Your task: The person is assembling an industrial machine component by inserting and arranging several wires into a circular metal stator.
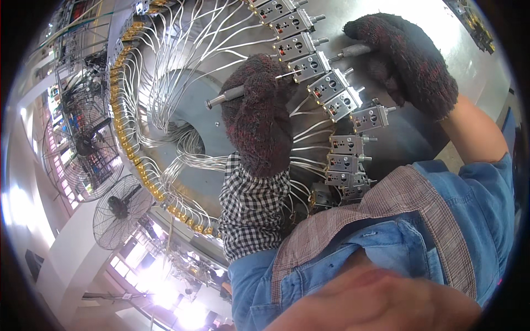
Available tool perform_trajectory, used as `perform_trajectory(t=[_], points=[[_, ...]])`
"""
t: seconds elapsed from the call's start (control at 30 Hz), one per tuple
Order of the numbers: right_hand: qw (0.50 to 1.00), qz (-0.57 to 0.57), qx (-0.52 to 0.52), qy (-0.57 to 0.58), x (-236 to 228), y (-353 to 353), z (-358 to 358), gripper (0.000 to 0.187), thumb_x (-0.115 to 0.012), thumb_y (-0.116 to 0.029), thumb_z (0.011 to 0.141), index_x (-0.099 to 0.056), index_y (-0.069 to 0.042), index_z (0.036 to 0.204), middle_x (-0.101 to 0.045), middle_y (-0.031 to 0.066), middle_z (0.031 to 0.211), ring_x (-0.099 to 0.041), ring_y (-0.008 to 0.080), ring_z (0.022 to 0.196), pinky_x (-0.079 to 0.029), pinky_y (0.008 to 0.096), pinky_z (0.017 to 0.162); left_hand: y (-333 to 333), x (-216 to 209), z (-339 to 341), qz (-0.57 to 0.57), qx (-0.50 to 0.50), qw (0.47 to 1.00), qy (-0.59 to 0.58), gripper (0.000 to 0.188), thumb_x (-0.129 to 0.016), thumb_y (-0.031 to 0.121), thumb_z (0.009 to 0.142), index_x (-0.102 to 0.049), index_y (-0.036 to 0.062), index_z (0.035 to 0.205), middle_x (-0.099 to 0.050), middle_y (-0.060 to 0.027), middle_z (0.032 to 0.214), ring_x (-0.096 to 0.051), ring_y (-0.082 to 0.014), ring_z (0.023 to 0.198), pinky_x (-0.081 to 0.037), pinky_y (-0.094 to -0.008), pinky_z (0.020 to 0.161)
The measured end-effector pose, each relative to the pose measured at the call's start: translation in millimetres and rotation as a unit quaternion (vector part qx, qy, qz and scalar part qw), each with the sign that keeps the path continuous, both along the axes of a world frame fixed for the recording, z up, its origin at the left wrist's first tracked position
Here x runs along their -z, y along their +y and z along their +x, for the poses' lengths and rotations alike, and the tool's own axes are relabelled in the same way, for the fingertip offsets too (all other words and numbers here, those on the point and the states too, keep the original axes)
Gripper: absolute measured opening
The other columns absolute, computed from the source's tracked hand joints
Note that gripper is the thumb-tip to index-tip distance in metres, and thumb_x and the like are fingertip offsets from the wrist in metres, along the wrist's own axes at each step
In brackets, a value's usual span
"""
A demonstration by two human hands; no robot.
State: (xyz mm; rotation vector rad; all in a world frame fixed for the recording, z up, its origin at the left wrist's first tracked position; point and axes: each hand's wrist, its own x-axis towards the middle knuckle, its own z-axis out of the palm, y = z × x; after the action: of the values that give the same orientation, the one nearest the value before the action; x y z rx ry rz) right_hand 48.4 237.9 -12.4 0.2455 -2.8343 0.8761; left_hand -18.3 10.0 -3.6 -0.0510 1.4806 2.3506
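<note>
My left hand (258, 118), in a dark knitted glove, is closed round a screwdriver (225, 96). Its thin shaft reaches right, to the face of a small metal box (311, 67) with a stub shaft. On that box's outer side, my gloved right hand (406, 63) grips a grey cylindrical tool (354, 51), whose narrow end points at the box's stub shaft. Whether tool and shaft touch, I cannot tell. Similar metal boxes (342, 105) stand in a curved row above and below. White wires or thin tubes (309, 133) run from them towards the middle of a round metal table (207, 179).
Brass-coloured fittings (116, 105) line the table's left rim, with white lines (160, 83) running inward from them. Two caged fans (118, 207) stand beyond the rim at left. More parts (473, 27) lie at the upper right.
</note>
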Motion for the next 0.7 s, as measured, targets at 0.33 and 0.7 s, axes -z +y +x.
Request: perform_trajectory(t=[0.33, 0.7], points=[[0.818, -0.505, 0.113, -0.252, -17, -16, -6, 0.036, -0.046, -0.008, 0.088, -0.046, -0.003, 0.123, -0.059, 0.0102, 0.111, -0.062, 0.0125, 0.082, -0.049, 0.0184, 0.056, -9, 6, -1, 0.035, 0.014, 0.999, -0.027, 0.032, -0.060, 0.015, 0.084, -0.051, 0.0017, 0.112, -0.059, -0.0128, 0.099, -0.061, -0.0255, 0.090, -0.054, -0.0422, 0.077], [0.998, -0.044, -0.004, -0.034, -4, -3, -2, 0.036, -0.051, -0.011, 0.086, -0.049, -0.004, 0.122, -0.055, 0.0114, 0.116, -0.057, 0.0213, 0.101, -0.049, 0.0308, 0.084, -11, 3, -1, 0.057, 0.036, 0.996, -0.060, 0.030, -0.059, 0.016, 0.085, -0.052, 0.0053, 0.112, -0.059, -0.0120, 0.101, -0.060, -0.0279, 0.092, -0.054, -0.0466, 0.077]])
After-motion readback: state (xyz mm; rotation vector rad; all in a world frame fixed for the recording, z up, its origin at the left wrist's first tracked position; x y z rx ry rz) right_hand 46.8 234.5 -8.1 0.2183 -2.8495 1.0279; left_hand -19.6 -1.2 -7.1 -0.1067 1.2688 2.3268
